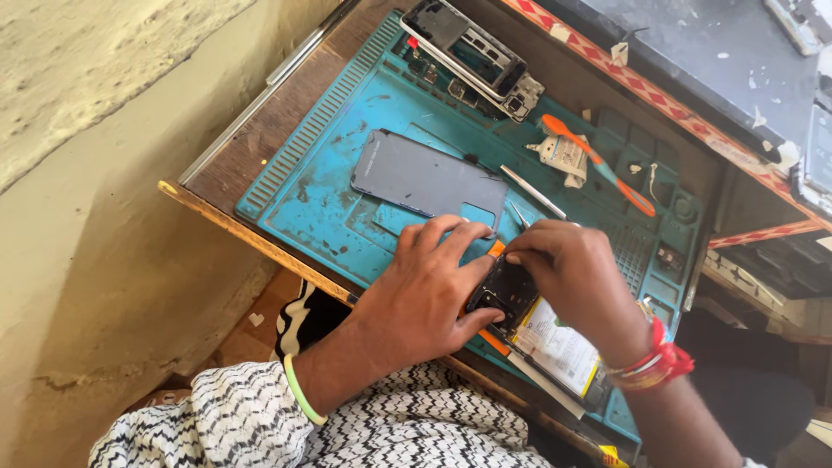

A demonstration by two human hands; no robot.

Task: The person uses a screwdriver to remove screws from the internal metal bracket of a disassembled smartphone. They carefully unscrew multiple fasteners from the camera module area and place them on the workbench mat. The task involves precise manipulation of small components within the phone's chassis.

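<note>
We are working inside an opened phone [529, 334] on the blue mat [329, 199].

Our left hand [429, 295] clamps the phone's edge; our right hand [572, 277] pinches a part at its top. Next we likely need a soft, slow lift. The phone sits near the table's front edge; open room is by the grey back cover [425, 178].

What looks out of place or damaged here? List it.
The phone under both hands is opened, its battery bare; its grey back cover lies apart on the mat. The mat is stained dark. A second stripped phone frame lies over the mat's far edge.
</note>
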